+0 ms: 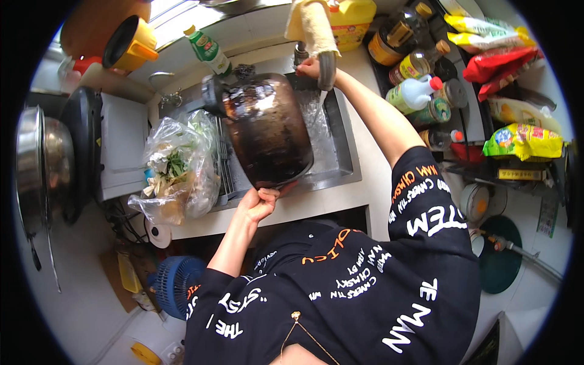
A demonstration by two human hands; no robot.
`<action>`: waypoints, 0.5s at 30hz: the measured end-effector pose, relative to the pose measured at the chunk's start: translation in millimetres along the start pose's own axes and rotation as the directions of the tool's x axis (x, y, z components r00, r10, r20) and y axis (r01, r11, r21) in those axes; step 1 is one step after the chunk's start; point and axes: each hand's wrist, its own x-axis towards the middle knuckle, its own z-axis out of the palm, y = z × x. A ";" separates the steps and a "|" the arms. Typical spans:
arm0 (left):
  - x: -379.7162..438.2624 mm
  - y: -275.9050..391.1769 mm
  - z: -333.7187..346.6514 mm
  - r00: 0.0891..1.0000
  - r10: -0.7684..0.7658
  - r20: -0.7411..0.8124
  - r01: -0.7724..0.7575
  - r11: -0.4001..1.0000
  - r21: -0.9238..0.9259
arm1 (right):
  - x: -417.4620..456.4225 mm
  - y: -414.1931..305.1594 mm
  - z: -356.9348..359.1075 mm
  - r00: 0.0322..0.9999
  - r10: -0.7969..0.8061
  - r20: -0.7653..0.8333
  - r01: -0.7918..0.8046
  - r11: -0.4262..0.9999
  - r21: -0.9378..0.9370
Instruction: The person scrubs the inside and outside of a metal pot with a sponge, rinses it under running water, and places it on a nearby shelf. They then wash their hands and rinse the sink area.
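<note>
My left hand [261, 203] grips the near rim of a dark, stained cooking pot [271, 132], which is tilted on its side above the steel sink [349, 141]. The pot's black side handle [213, 96] points to the far left. My right hand [310, 68] is at the tap's base, behind the spout, its fingers bent by the lever; its exact hold is partly hidden. Water runs from the tap spout [326, 73] into the basin right of the pot. A yellowish cloth [315, 29] is wrapped over the tap.
A clear plastic bag of vegetable scraps [178, 169] lies at the sink's left edge. A green bottle [210, 51] stands behind the sink, and a yellow jug [353, 23] behind the tap. Seasoning bottles [413, 93] crowd the right side. Metal pans [43, 169] hang at the left.
</note>
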 end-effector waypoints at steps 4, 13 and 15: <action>-26.5 6.5 -8.6 0.998 0.026 0.054 -0.021 0.996 -0.090 | -12.4 -46.8 13.9 0.981 -0.192 0.040 0.196 0.972 -0.129; -53.5 -6.8 8.0 0.993 -0.028 0.118 0.055 0.972 -0.228 | 7.5 -28.9 26.4 0.970 -0.059 -0.234 0.054 0.998 -0.026; -56.7 -11.0 10.7 0.991 -0.023 0.135 0.051 0.977 -0.205 | -9.5 -25.8 33.0 0.987 -0.068 -0.144 0.080 0.993 0.084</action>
